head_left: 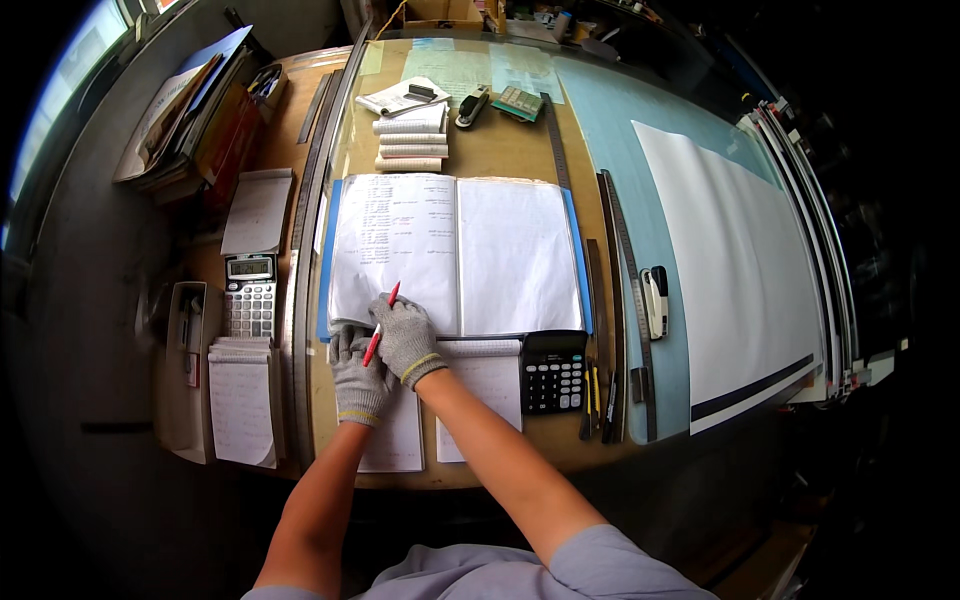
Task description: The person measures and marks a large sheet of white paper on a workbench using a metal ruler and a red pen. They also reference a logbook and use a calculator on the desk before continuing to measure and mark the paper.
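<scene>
An open book (510, 260) with a blue cover lies before me; its left page bears rows of writing, its right page looks blank. My right hand (408, 340), in a grey knit glove, rests over the left page's lower edge. A red pen (372, 348) runs through its closed fingers, showing above and below them. Beside and partly beneath it, my left hand (357, 375), gloved alike, has its bent fingers at the book's lower left edge, seemingly gripping the pages; its fingertips are hidden. Under my wrists lie notepads (400, 440).
A black calculator (555, 373) and pencils (597, 392) sit right of the notepads. Farther right are metal rulers (632, 270), a stapler (655, 300) and a large white sheet (740, 260). Leftward stand another calculator (250, 300), pads (243, 400) and a tray (185, 420). Folded pads (412, 140) lie beyond the book.
</scene>
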